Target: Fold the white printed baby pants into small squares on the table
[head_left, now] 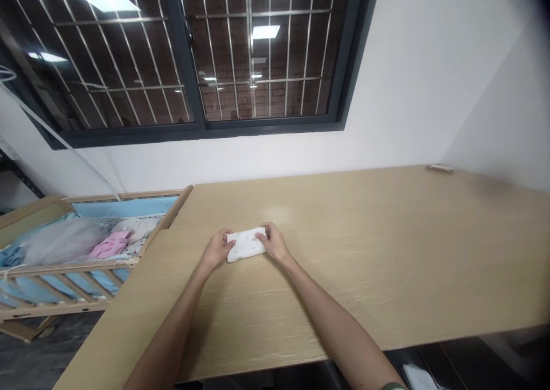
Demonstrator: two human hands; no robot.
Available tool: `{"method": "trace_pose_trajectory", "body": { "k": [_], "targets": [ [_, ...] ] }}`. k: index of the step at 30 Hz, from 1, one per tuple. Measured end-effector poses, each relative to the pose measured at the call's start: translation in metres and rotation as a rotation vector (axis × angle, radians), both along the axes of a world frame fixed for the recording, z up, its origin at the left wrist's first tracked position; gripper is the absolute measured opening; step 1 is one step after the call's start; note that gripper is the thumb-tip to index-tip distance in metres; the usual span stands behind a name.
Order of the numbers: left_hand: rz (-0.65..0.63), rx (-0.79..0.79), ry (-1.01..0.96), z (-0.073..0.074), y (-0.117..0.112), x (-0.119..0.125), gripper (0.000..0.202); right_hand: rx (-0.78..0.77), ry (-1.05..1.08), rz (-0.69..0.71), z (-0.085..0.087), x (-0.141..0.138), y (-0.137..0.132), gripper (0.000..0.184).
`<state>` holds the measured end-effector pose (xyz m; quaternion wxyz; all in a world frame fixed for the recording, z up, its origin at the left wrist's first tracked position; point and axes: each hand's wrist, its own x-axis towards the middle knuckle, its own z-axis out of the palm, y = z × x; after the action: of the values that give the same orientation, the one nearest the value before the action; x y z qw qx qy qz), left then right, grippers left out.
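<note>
The left hand [218,248] and right hand [274,241] pinch opposite ends of a white cloth [246,245], seemingly folded, on or just above the surface [365,241]; contact is hard to tell. Uneven tugging could skew its edges, and a loosened thumb might let a layer spring open. To the left, a wooden crib [175,208] holds pink fabric [110,245], pale netting [64,242] and patterned bedding [144,227].

Showing white with faint small grey marks on the folded cloth [246,245], streaky light tan on the tabletop [365,252], pale blue on the cot lining [129,207], pink on the crumpled fabric [112,245], dark grey on the window frame [275,127].
</note>
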<state>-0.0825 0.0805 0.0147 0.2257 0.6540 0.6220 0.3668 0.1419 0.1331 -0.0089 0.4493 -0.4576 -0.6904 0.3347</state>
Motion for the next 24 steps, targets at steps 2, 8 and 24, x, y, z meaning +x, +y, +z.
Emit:
{"method": "trace_pose_trajectory", "body": {
  "k": [2,8,24],
  "targets": [
    [0.043,0.010,0.066,-0.006,0.000,0.002,0.031,0.014,-0.050,0.008,-0.003,-0.002,0.001,0.030],
    [0.141,0.107,0.241,-0.007,-0.006,0.011,0.027,0.320,-0.307,-0.114,0.007,-0.003,-0.010,0.030],
    [-0.023,0.163,0.514,-0.044,-0.021,0.052,0.074,0.418,-0.774,0.340,0.006,-0.013,-0.025,0.059]
  ]
}}
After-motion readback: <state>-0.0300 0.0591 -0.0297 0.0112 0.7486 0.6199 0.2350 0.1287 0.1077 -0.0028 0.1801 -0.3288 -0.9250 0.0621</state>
